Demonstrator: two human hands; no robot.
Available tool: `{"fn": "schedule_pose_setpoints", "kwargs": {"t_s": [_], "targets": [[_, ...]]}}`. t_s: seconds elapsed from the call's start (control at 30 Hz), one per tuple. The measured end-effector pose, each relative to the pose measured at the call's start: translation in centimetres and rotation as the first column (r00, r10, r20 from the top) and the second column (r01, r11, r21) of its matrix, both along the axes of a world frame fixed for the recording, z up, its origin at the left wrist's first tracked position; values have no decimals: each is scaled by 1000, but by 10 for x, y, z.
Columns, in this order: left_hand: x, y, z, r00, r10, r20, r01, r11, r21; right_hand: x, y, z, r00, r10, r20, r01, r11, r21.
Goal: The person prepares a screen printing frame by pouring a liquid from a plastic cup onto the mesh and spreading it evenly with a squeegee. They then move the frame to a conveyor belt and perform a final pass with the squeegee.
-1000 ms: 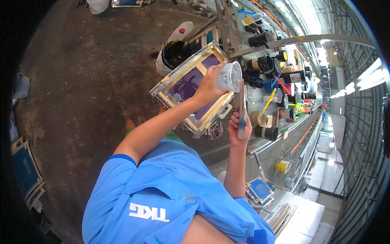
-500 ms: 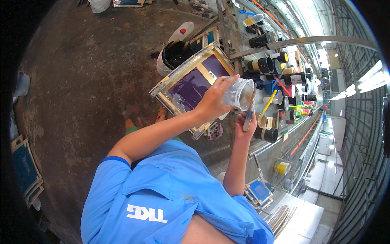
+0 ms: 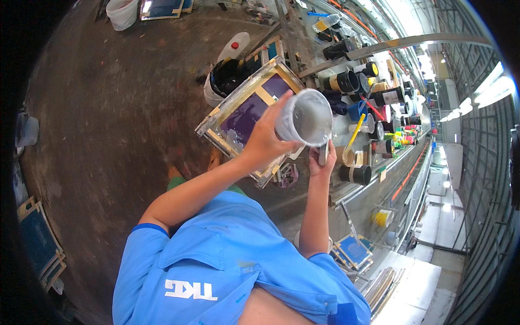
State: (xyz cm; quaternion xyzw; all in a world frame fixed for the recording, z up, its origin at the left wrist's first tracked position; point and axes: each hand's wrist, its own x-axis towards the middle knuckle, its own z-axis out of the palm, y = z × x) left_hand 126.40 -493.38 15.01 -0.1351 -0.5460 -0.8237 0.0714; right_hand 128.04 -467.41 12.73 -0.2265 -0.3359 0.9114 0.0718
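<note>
**Cup tipped up in the left hand, tool gripped in the right**

Left hand [image 3: 264, 142] wrapped around the side of a translucent plastic cup [image 3: 306, 117], fingers curled closed on its wall. Cup raised above the desk [image 3: 346, 187] and tilted, open mouth turned toward the camera, whitish inside. Right hand [image 3: 322, 161] just below the cup, fist closed on a slim grey tool handle [image 3: 323, 154] that runs up to the cup's lower rim; tip hidden, so cannot tell whether it touches the inside. Both hands close together, nearly touching.

Beneath and behind the left hand, a wood-framed printing screen [image 3: 246, 114] with a purple mesh, leaning tilted. Beside its upper edge, a bucket lined with black [image 3: 225, 78] and a white jug with a red cap [image 3: 234, 46]. To the right of the cup, a row of dark pots [image 3: 346, 81] and coloured jars along the desk, a yellow stick [image 3: 355, 135] standing in a small container, a black pot [image 3: 355, 174] near the right hand. Blue short sleeves on both arms. More framed screens [image 3: 38, 244] stacked at the left on the dark floor [image 3: 108, 119], a white bucket [image 3: 122, 12] at the top.
</note>
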Motion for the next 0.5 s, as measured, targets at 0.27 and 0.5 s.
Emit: {"fn": "schedule_pose_setpoints", "kwargs": {"t_s": [0.27,0.5], "targets": [[-30,-20,-45,993,-33,116,41,997,-62,36,-31,19,968,233,-94,-227,649,-726],[-45,-5,-49,995,29,92,-9,979,-206,48,-52,42,941,310,-135,-318,679,-662]]}}
